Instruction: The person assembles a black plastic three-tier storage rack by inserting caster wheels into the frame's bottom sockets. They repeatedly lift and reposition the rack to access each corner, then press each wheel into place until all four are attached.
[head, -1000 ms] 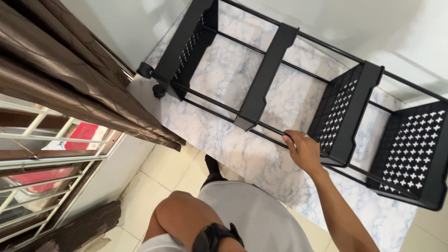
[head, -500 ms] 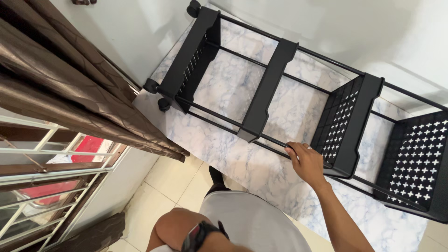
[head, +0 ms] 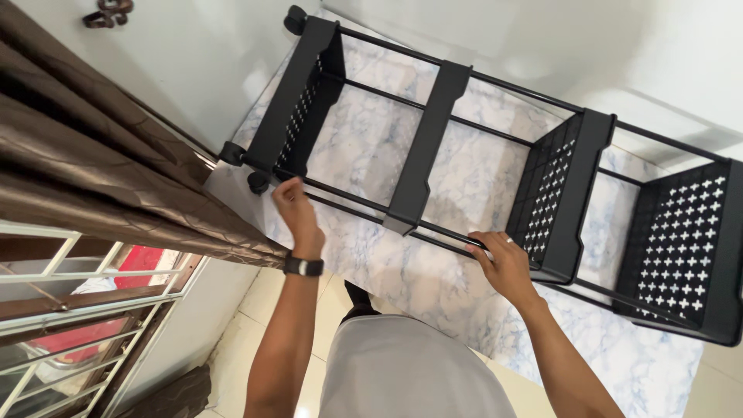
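A black metal trolley rack (head: 428,147) with perforated baskets lies on its side on a marble-patterned slab (head: 464,178). My right hand (head: 503,262) grips the rack's near rail, next to the middle basket (head: 559,193). My left hand (head: 294,205), with a black watch on its wrist, reaches up to the same rail near the castor wheel (head: 258,183) at the rack's end; its fingers are apart and just touch the rail.
Brown curtains (head: 101,186) hang at the left over a barred window (head: 70,310). A white wall (head: 178,70) stands behind the rack's wheel end. Pale floor tiles (head: 255,317) lie below, by my grey shirt.
My left arm has risen from beside my body and its hand now reaches the rail by the castor. The right hand has stayed on the rail. The view has tilted down slightly.
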